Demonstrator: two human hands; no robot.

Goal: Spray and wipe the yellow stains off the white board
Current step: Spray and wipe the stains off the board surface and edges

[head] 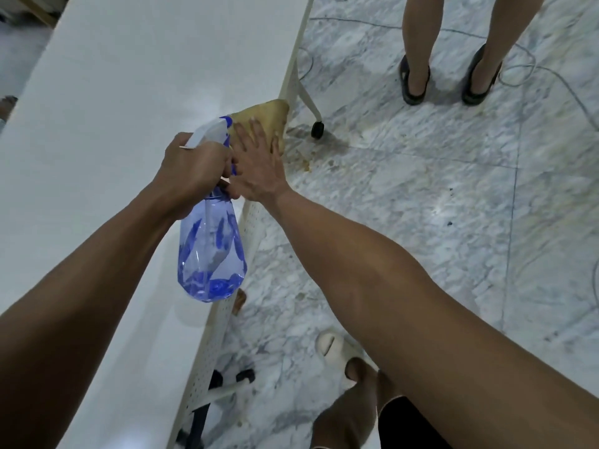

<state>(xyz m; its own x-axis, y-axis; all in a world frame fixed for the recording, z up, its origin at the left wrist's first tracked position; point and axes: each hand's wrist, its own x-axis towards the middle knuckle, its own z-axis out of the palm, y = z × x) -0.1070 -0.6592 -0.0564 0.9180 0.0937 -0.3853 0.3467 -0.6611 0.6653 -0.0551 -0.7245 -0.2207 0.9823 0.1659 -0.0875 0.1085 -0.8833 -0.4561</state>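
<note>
A long white board [123, 102] runs from the bottom left to the top middle. My left hand [191, 170] grips the neck and trigger of a clear blue spray bottle [212, 254], which hangs above the board's right edge with its white nozzle pointing up and away. My right hand [259, 163] lies flat with straight fingers on a yellow-stained cloth [269, 115], pressing it on the board's right edge. No yellow stain shows on the bare part of the board.
To the right is a marble floor with yellowish spatter [304, 157] under the cloth. A castor wheel [317, 129] of the board's stand sits there. Another person's legs in dark sandals [415, 82] stand at top right. My own feet in pale slippers [330, 345] are below.
</note>
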